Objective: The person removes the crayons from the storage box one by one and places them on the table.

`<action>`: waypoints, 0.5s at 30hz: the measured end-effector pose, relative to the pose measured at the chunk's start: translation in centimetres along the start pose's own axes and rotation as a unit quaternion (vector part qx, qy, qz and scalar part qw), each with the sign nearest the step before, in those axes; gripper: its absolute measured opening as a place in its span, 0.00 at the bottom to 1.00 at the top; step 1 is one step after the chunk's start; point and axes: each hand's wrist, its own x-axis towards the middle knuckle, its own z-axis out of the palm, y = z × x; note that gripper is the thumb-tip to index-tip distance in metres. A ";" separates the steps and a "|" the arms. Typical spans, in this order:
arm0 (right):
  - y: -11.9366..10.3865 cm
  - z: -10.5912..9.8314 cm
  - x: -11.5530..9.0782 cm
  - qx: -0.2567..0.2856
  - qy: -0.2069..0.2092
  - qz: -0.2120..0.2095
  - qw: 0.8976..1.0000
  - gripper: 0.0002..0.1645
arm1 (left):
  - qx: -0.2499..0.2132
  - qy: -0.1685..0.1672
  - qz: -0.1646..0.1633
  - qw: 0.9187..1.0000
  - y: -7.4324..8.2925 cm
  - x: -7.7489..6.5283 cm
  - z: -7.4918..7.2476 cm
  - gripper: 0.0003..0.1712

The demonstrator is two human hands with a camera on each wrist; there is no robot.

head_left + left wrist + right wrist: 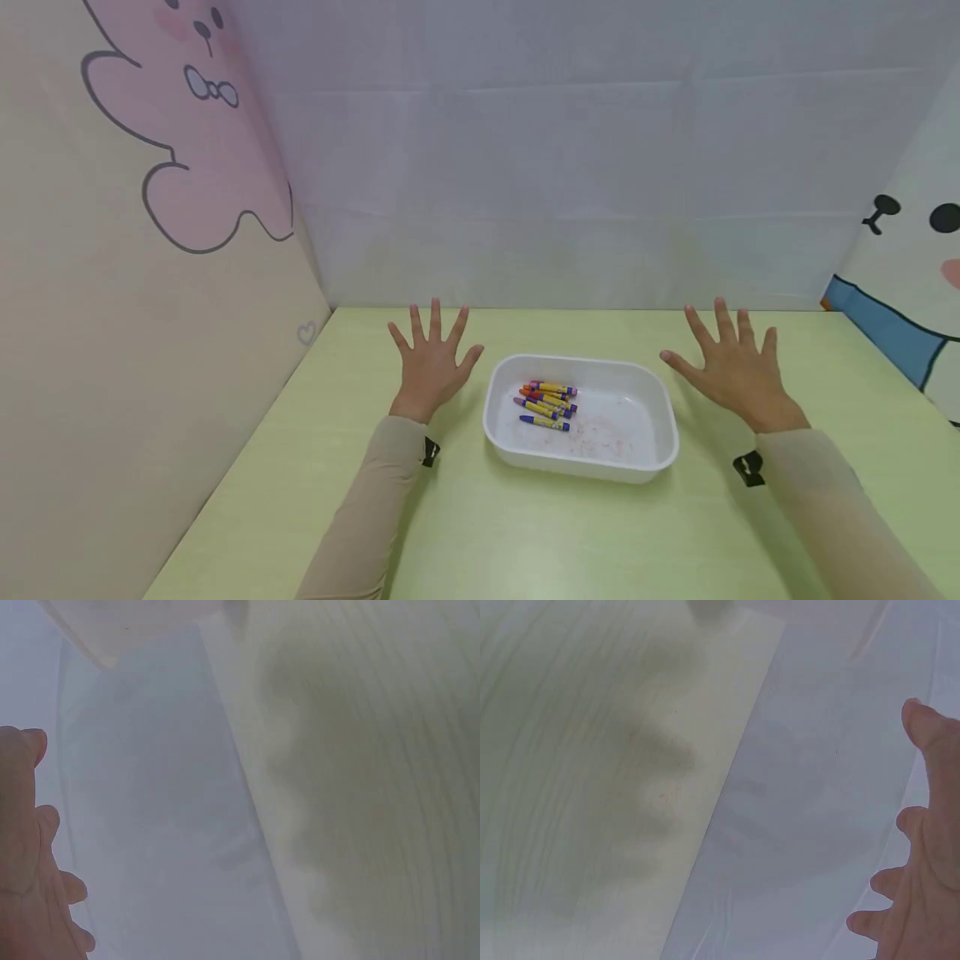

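A white plastic tray [622, 475] sits mid-table with several crayons [551, 400] gathered in its left half. Their wrappers are mostly yellow, with red, orange, pink, purple and blue tips; one blue crayon [543, 423] lies a little apart at the front of the pile. My left hand [431, 371] is spread palm down, left of the tray, with nothing in it. To the tray's right, my right hand [735, 371] is likewise spread with straight fingers and holds nothing. Both wrist views show the hands held above the table, their shadows falling on it.
The pale green table [525, 533] ends at a whitish back wall [510, 192]. A cream side panel [172, 375] with a pink cartoon bear rises at the left, and another cartoon panel [915, 275] borders the right. Reddish marks stain the tray's floor. Both wrists wear black straps.
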 end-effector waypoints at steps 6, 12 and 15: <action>0.0 -1.1 0.4 0.035 -0.043 -0.026 0.998 0.51 | -0.081 -0.025 -0.003 0.996 -0.1 0.3 -0.1 0.39; -0.5 -3.0 0.9 0.134 -0.114 -0.054 0.983 0.49 | -0.254 -0.085 0.013 0.963 0.1 0.4 0.1 0.36; -1.0 -3.8 1.1 0.161 -0.135 -0.068 0.975 0.46 | -0.358 -0.120 0.000 0.926 0.2 0.3 0.4 0.36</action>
